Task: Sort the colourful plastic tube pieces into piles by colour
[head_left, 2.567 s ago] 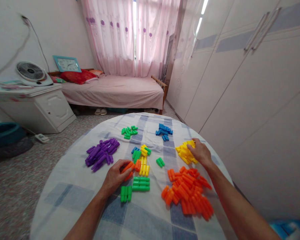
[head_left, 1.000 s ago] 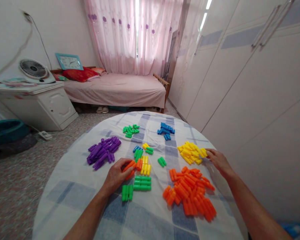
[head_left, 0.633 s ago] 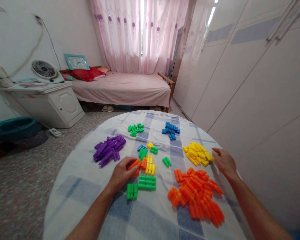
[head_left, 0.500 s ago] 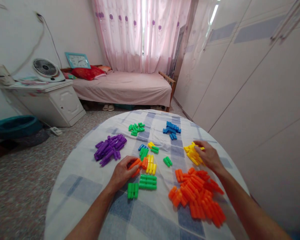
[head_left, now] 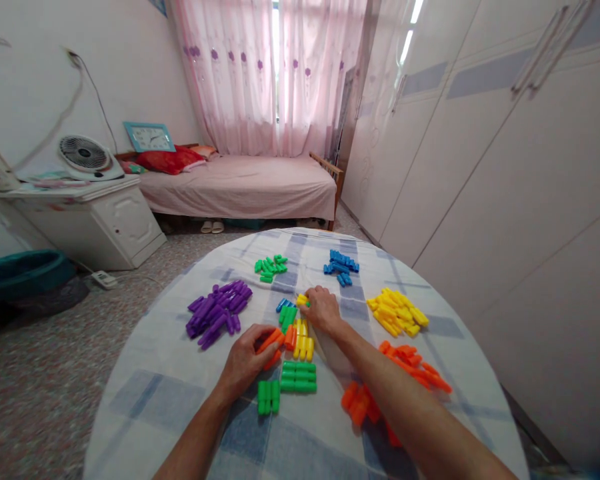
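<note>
My left hand (head_left: pixel 247 357) is closed round some orange plastic blocks (head_left: pixel 271 341), which lie against the left side of the joined pieces mid-table. These are an orange block (head_left: pixel 291 337), a yellow block (head_left: pixel 304 340) and a green block (head_left: pixel 287 319), each of short tubes side by side. My right hand (head_left: pixel 323 309) reaches to the far end of this group, fingertips closed at a small green piece, mostly hidden, beside a yellow piece (head_left: pixel 301 300). A small blue piece (head_left: pixel 285 305) lies just left. Nearer me are two green blocks, a wide one (head_left: pixel 299 377) and a narrower one (head_left: pixel 269 397).
Round the cloth-covered table (head_left: pixel 145 400) lie piles of purple (head_left: pixel 220 312), green (head_left: pixel 271 268), blue (head_left: pixel 341 267), yellow (head_left: pixel 397 311) and orange blocks (head_left: pixel 415 367). My right forearm crosses the orange pile. A bed (head_left: pixel 240 180) and wardrobe (head_left: pixel 480 233) stand beyond.
My right hand has left the yellow pile and moved left to the small yellow and green pieces. My left hand keeps its hold on the orange blocks. The camera view has shifted slightly.
</note>
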A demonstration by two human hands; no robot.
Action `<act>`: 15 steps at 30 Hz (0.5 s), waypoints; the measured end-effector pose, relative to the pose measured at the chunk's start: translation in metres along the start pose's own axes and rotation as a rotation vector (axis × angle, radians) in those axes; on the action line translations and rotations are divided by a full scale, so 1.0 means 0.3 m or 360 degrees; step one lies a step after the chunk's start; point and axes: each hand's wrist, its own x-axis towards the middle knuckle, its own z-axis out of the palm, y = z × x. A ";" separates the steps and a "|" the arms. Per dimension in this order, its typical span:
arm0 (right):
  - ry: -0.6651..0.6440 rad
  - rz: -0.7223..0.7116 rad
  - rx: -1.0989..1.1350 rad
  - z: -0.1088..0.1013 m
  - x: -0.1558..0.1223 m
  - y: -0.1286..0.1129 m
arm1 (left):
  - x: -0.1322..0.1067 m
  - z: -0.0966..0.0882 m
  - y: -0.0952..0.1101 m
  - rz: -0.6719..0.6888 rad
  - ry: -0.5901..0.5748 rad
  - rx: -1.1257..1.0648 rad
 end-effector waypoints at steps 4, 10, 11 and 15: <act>-0.0009 0.0023 0.0081 -0.038 -0.010 0.034 | 0.001 0.000 -0.002 0.0023 -0.0004 0.0012; 0.0267 0.0113 0.0129 -0.217 -0.130 0.253 | -0.001 0.000 0.000 0.0007 0.0002 0.0003; 0.0322 0.0184 0.0092 -0.244 -0.159 0.312 | -0.002 0.000 0.000 0.0008 0.0001 0.0004; 0.0414 0.0487 -0.0090 -0.301 -0.256 0.525 | -0.002 0.001 -0.003 0.0013 0.0011 0.0027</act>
